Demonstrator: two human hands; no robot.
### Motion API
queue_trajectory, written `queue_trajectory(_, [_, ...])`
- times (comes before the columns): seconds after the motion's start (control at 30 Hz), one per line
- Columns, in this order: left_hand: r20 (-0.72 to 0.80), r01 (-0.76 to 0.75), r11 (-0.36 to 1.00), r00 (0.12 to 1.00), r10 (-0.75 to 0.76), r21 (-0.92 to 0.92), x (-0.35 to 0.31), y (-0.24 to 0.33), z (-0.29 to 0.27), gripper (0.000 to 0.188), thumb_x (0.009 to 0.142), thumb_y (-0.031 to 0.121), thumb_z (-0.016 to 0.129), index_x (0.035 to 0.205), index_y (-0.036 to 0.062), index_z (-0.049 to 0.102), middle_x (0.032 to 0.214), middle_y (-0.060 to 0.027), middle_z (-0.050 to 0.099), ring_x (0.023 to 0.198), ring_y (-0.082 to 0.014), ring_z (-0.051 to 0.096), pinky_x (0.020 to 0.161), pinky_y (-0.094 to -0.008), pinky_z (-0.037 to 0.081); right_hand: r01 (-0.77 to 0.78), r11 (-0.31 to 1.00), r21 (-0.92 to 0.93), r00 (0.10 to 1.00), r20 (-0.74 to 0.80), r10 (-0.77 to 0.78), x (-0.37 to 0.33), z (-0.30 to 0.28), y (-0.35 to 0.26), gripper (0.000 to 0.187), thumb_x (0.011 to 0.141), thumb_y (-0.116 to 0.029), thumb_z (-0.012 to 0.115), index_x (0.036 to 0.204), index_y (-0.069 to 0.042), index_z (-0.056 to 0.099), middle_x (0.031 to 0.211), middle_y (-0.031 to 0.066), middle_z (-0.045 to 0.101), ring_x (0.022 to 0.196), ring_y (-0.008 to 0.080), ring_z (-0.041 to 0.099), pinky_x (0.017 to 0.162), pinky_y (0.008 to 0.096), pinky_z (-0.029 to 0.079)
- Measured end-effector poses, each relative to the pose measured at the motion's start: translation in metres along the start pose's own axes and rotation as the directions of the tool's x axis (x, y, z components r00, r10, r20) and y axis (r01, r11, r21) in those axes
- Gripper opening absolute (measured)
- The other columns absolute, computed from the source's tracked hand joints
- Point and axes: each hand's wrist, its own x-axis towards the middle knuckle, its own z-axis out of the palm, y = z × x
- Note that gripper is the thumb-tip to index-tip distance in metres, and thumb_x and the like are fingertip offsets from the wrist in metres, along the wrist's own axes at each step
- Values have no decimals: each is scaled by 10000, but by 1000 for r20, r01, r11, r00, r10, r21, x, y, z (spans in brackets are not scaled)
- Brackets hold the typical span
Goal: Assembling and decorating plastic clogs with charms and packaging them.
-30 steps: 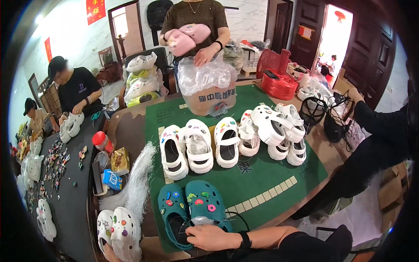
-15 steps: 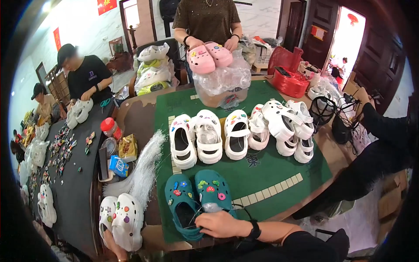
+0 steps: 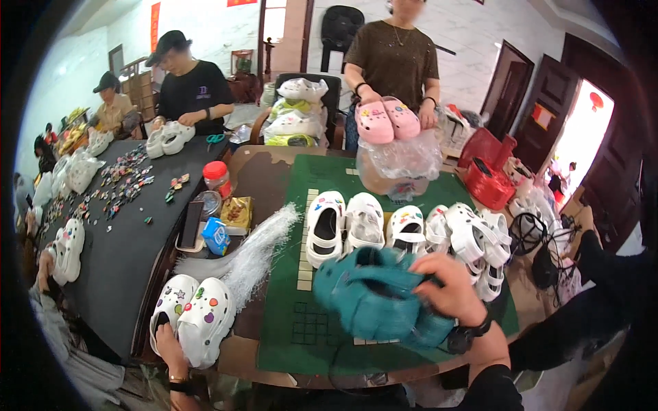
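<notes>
While the right hand [image 3: 449, 284] grips the teal clogs [image 3: 370, 301] near an upper edge, fingers curled over it, the left hand [image 3: 169, 348] sits at the opening of one of two charm-studded white clogs [image 3: 209, 322]; whether it is closed on the shoe, cannot tell. Teal pair tilted, motion-blurred, over the green mat [image 3: 281, 346] on the table [image 3: 264, 164], partly hiding a row of white strapped clogs [image 3: 325, 229]. Charm-studded pair side by side at the table's near left, toes pointing away. Just beside it, a bundle of clear strands [image 3: 257, 257]; farther up, a blue packet [image 3: 216, 236], a gold packet [image 3: 236, 214], a red-lidded jar [image 3: 217, 179]. Across the table, a co-worker [image 3: 391, 61] holds pink clogs [image 3: 387, 120] above clear plastic wrapping [image 3: 404, 157]
</notes>
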Motion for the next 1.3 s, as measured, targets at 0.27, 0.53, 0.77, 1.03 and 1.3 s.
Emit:
queue_trajectory(0.27, [35, -134, 945, 991, 129, 300, -4, 34, -16, 235, 754, -1, 638, 981, -8, 578, 980, -169, 572, 952, -379, 548, 805, -470, 447, 209, 833, -512, 919, -188, -346, 84, -37, 53, 321, 689, -28, 752, 975, -44, 609, 1030, 126, 647, 913, 343, 638, 767, 407, 526])
queue_trajectory(0.53, [94, -209, 946, 977, 192, 249, 1, 46, -26, 225, 742, -1, 669, 942, -14, 568, 959, -179, 566, 939, -397, 543, 791, -478, 439, -40, 733, -680, 999, -17, 39, 48, 38, 174, 411, 749, -156, 729, 1126, -80, 584, 1008, 98, 639, 1056, 293, 561, 862, 429, 451])
queue_trajectory(0.77, [92, -283, 944, 958, 271, 171, -1, 27, -28, 142, 767, 30, 641, 715, -24, 520, 792, -196, 545, 765, -407, 541, 665, -469, 424, -72, 769, -635, 994, -113, -1, 25, 33, 157, 452, 766, -119, 703, 1194, -60, 570, 1123, 131, 612, 1226, 342, 473, 1047, 458, 364])
queue_trajectory(1.03, [131, -343, 895, 911, 390, -285, -54, 87, -50, 103, 804, 105, 585, 776, 13, 625, 760, -132, 577, 733, -310, 578, 661, -377, 462, -83, 987, -139, 985, -159, 60, -43, 62, 93, 360, 794, -61, 689, 1141, -32, 595, 1097, 143, 603, 997, 322, 607, 843, 380, 499])
queue_trajectory(1.3, [432, -391, 878, 766, 476, -276, -104, 269, -22, 149, 839, 139, 618, 817, -7, 597, 826, -214, 590, 813, -430, 573, 724, -500, 463, -263, 884, 387, 957, 219, 189, -88, 136, 28, 780, 865, -343, 708, 1472, -38, 326, 1436, 232, 391, 1302, 354, 436, 1075, 418, 388])
